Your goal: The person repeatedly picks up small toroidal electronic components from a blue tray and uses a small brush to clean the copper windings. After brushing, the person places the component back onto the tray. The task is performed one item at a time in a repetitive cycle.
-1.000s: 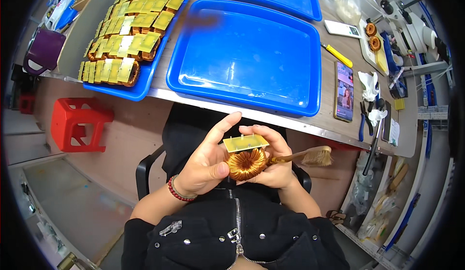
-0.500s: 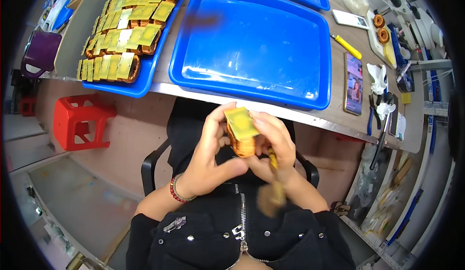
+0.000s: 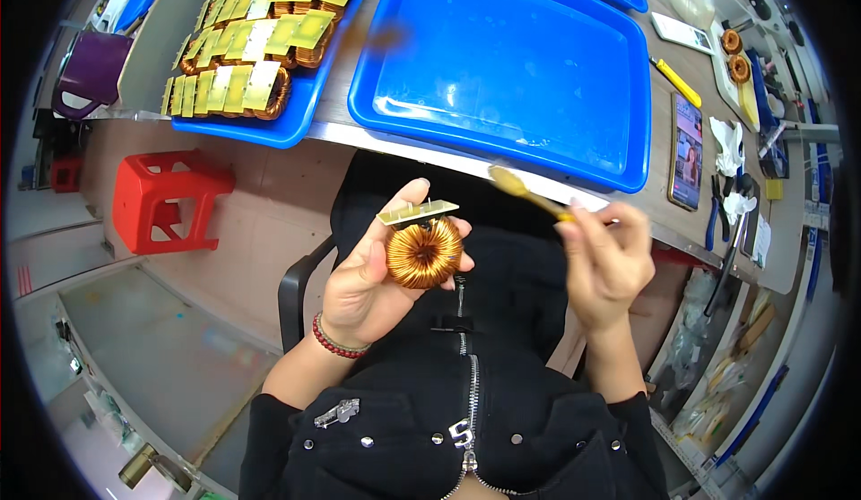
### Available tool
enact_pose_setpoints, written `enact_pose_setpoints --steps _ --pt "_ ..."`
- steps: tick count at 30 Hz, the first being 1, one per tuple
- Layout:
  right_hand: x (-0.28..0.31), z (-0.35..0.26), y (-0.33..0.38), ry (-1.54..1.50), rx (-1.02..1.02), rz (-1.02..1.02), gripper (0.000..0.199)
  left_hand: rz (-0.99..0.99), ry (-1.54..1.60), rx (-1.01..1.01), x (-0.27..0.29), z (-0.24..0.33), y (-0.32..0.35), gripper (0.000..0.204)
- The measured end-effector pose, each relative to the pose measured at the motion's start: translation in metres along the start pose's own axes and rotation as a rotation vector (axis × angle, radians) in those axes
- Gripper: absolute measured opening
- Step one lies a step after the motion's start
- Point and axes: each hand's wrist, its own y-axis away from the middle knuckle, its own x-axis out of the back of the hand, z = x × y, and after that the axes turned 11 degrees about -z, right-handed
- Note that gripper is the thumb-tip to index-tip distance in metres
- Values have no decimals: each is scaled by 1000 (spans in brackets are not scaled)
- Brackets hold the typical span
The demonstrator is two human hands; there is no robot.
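In front of my chest, my left hand (image 3: 372, 271) holds a copper toroidal coil (image 3: 423, 256) with its round hole facing up at me. A thin yellowish board (image 3: 418, 212) sits on the coil's far side, and several short pins stand up from it. Off to the right, my right hand (image 3: 610, 262) is closed round the end of a small brush (image 3: 525, 190) with a yellow handle. The brush's tan head is slightly blurred and points left, apart from the coil, near the table's front edge.
A blue tray (image 3: 632, 155) lies on the table; left of it, another blue tray (image 3: 291, 128) bears rows of board-topped coils (image 3: 242, 47). On the right are a phone (image 3: 685, 155), a yellow-handled tool (image 3: 677, 81) and pliers (image 3: 715, 213). A red stool (image 3: 161, 200) stands on the floor.
My right hand has left the coil and moved right, swinging the brush head up and away from my chest. The coil has been turned so its hole shows. The whole view has shifted slightly.
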Motion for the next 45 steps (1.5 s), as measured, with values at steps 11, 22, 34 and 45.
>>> enact_pose_setpoints --steps 11,22,34,45 --pt "16 -17 2 -216 300 -106 32 21 -73 -41 -10 -6 5 75" --pt "22 -29 -6 -203 100 -155 23 6 36 -13 -14 -3 1 74" --pt "31 -19 7 -299 -13 -103 18 38 -105 -254 -5 24 15 80" --pt "24 -10 -10 -411 22 -158 16 85 -113 -492 -3 39 50 73"
